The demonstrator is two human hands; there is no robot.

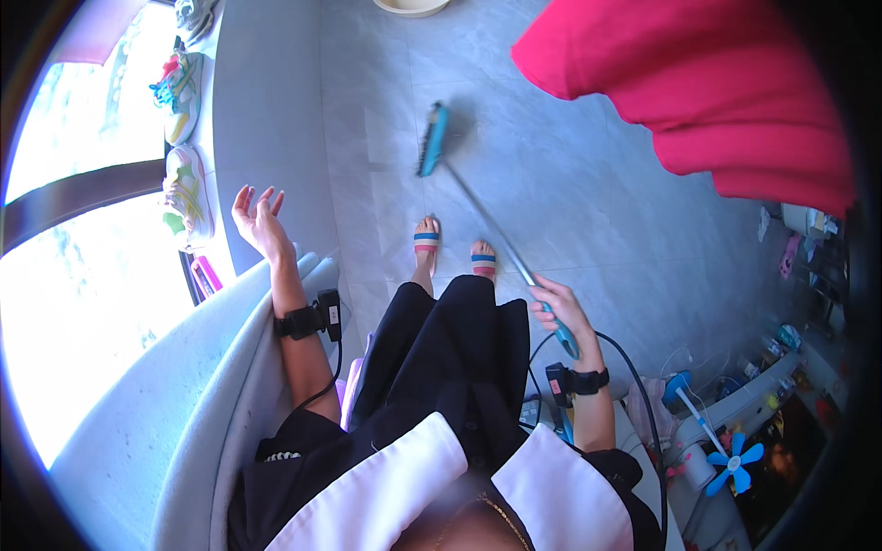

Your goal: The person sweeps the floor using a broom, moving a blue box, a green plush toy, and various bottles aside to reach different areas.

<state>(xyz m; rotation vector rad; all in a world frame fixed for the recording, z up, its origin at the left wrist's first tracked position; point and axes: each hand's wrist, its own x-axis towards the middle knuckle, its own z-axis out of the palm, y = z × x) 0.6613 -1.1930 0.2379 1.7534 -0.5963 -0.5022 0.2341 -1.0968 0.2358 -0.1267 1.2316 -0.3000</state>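
My right hand (557,303) grips the teal end of a long grey handle. The handle runs up and left to a teal brush head (434,140) with dark bristles along its left side, slightly blurred. The brush appears just above or on the grey tiled floor (565,213), beyond my feet; whether it touches cannot be made out. Raised at the left, my left hand (260,224) holds nothing, its fingers apart and partly curled. Its forearm lies against a pale, thick curtain (200,386). A black strap device sits on each of my forearms.
Shoes (185,196) line the bright window ledge at left. A pink-red cloth (689,103) hangs at upper right. The rim of a cream basin (412,8) shows at the top. At lower right, a blue-bladed fan (734,463) stands among small items. A black cable (644,399) loops near my right arm.
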